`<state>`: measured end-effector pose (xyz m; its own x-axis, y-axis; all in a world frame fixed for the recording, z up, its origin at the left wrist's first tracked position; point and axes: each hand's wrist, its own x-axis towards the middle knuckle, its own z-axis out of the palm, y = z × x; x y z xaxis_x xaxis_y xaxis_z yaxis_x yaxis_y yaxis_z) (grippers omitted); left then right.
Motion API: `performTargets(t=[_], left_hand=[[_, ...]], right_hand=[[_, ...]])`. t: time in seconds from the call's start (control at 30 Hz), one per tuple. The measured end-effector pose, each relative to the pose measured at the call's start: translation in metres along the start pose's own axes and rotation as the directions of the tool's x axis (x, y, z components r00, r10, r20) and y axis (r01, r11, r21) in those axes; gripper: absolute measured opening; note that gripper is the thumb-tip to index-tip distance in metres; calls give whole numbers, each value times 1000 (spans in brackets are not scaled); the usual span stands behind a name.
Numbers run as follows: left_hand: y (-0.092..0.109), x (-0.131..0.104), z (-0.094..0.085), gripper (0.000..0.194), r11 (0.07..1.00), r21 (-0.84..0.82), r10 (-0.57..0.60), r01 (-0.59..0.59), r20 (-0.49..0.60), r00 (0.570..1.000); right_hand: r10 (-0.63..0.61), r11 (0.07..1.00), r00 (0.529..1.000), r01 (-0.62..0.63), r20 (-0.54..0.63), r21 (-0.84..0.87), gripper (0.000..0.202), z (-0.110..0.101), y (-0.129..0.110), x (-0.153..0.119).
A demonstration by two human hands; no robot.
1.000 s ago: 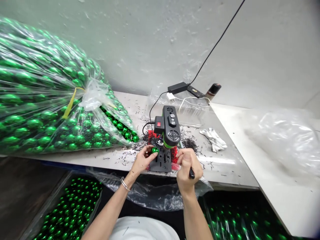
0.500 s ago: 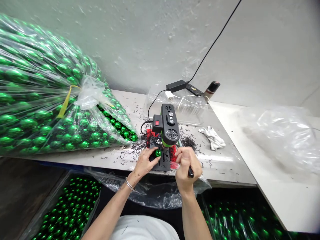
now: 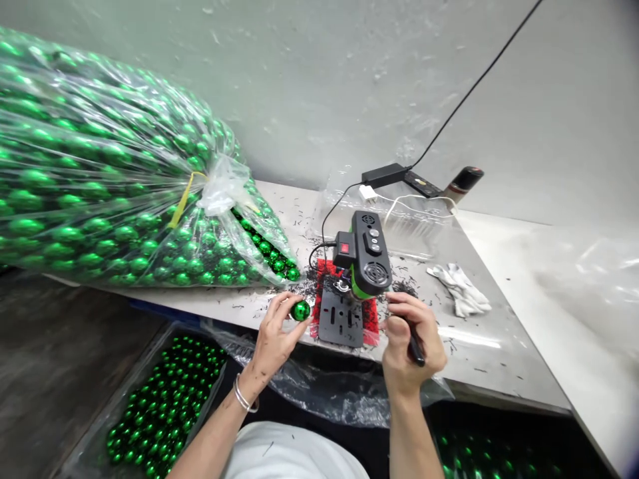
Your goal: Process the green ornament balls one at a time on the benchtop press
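Note:
Between the thumb and fingers of my left hand (image 3: 276, 336) is a shiny green bauble (image 3: 300, 310), held off the left edge of a slotted black base plate (image 3: 341, 318). Above the plate stands a small black-and-green machine (image 3: 370, 256) with round vents and a red switch. My right hand (image 3: 414, 339) is closed around a slim tool with a black handle (image 3: 416, 347), to the right of the plate. The tool's working end is hidden by my fingers, so its kind cannot be made out. Red material (image 3: 370, 319) shows under the plate.
A large clear bag of green baubles (image 3: 124, 199) fills the left of the table. Black clippings are scattered around the machine. White gloves (image 3: 460, 288), a plastic tray (image 3: 329, 206), a power adapter (image 3: 383, 175) and a bottle (image 3: 465, 183) lie behind and right. An open bag of baubles (image 3: 164, 399) stands below.
My left hand has carried the bauble off the base plate to its left. My right hand keeps hold of the black handle, now farther from the plate. The view has turned left.

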<state>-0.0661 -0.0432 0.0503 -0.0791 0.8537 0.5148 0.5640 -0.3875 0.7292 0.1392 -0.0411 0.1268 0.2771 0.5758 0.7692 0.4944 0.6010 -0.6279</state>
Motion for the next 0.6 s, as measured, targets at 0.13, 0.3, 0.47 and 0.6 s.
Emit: performTargets(t=[0.13, 0.3, 0.47, 0.6], left_hand=[[7, 1, -8, 34, 997, -72, -3, 2, -22, 1000], [13, 2, -14, 37, 994, -91, -64, 61, -31, 997], [11, 1, -19, 34, 995, -70, -74, 69, -69, 995], [8, -3, -19, 32, 995, -69, -79, 77, -32, 996]], right_hand=[[-15, 1000, 999, 15, -49, -10, 12, -4, -2, -2], [94, 995, 979, -90, -183, 34, 27, 0, -8, -20], [422, 904, 867, -382, -264, 192, 34, 11, -17, -55], [664, 718, 739, -673, 116, 179, 32, 22, -20, -84]])
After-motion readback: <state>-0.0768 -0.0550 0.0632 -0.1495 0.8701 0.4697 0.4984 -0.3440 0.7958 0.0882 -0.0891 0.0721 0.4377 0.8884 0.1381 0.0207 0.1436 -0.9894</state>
